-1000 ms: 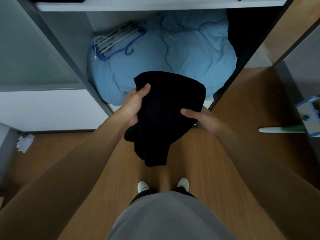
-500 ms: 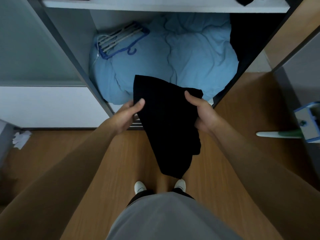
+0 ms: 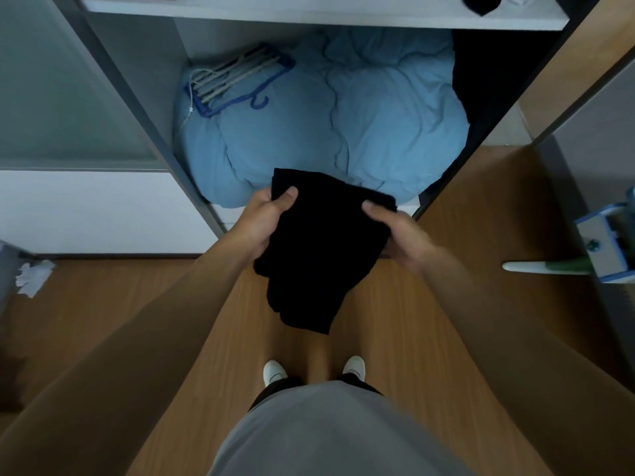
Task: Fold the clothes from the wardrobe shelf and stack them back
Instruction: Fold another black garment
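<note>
A person's left hand (image 3: 264, 221) and right hand (image 3: 400, 235) each pinch the black garment (image 3: 319, 249) by its upper corners, thumbs on top, before the open wardrobe; its long axis hangs down toward the floor, midway between both hands.

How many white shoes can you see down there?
2. The left shoe and the right shoe stand side by side on the wooden floor, below the black garment. Their backs are hidden by the person's clothing.
</note>
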{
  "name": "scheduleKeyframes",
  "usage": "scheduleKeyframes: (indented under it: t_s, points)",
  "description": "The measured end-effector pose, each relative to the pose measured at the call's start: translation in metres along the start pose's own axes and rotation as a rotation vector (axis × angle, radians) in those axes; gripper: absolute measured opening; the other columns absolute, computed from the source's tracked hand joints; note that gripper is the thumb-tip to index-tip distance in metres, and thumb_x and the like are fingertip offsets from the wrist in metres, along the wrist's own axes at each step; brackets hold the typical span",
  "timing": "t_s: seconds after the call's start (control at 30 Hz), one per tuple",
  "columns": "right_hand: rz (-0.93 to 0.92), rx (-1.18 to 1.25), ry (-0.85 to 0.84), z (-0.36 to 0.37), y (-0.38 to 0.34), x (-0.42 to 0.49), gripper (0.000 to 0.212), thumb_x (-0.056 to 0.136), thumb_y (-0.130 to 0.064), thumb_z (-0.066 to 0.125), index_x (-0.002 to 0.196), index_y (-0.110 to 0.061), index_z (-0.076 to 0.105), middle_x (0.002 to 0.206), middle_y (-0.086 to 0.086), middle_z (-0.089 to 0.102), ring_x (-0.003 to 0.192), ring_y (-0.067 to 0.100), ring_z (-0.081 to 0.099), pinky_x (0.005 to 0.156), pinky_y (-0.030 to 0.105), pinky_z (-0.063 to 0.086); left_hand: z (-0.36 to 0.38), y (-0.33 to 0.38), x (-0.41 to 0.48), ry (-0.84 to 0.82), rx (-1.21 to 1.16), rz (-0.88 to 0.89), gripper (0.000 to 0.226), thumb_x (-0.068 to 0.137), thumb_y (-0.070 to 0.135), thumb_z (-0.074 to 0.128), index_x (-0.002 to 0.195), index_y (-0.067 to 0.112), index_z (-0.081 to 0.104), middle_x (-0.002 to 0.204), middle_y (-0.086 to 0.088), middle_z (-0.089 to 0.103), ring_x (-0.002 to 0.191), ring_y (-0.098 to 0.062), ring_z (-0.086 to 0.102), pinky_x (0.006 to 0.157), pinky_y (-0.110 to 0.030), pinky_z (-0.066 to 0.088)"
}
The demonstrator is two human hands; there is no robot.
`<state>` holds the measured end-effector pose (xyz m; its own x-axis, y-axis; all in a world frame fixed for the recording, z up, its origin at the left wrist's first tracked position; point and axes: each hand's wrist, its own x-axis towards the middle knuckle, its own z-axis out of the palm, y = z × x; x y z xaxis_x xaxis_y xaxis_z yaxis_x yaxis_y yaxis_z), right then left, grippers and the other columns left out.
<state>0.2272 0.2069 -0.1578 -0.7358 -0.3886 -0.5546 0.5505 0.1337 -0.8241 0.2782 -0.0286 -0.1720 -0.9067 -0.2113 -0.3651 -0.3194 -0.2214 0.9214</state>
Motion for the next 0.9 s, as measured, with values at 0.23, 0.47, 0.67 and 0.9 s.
scheduleKeyframes:
  t_s: [0.23,0.47,0.67,0.9]
  points:
    - [-0.078,-0.015,0.091,0.019,0.005,0.002,0.02,0.093,-0.016,0.06,0.11,-0.01,0.068,0.085,0.0,0.076,0.084,0.017,0.073,0.069,0.027,0.056,-0.015,0.0,-0.005,0.097,-0.039,-0.011,0.022,0.096,0.021,0.058,0.115,0.013,0.067,0.09,0.003,0.078,0.086,-0.016,0.075,0.064,-0.023,0.057]
    - [-0.059,0.291,0.035,0.021,-0.013,-0.003,0.035,0.096,-0.012,0.061,0.128,-0.001,0.06,0.113,0.015,0.072,0.102,0.026,0.071,0.081,0.033,0.059,-0.034,-0.018,-0.013,-0.147,0.029,-0.063,0.038,0.09,0.026,0.066,0.127,0.02,0.061,0.119,0.0,0.072,0.112,-0.017,0.067,0.091,-0.026,0.054]
    - [-0.041,0.321,0.048,0.01,-0.012,-0.003,0.038,0.097,-0.026,0.064,0.128,-0.006,0.063,0.119,0.013,0.072,0.109,0.026,0.07,0.087,0.034,0.058,-0.021,-0.021,-0.016,-0.069,0.211,-0.059,0.02,0.091,-0.005,0.055,0.099,0.008,0.068,0.084,0.0,0.073,0.082,-0.016,0.069,0.082,-0.034,0.053]
    - [-0.024,-0.158,0.062,0.002,0.008,-0.001,0.028,0.09,-0.01,0.067,0.118,-0.015,0.066,0.105,0.002,0.075,0.098,0.019,0.071,0.09,0.037,0.057,-0.012,-0.014,-0.015,0.063,0.146,-0.012,0.032,0.086,-0.014,0.046,0.09,0.012,0.064,0.066,0.006,0.072,0.062,-0.01,0.07,0.05,-0.02,0.051]
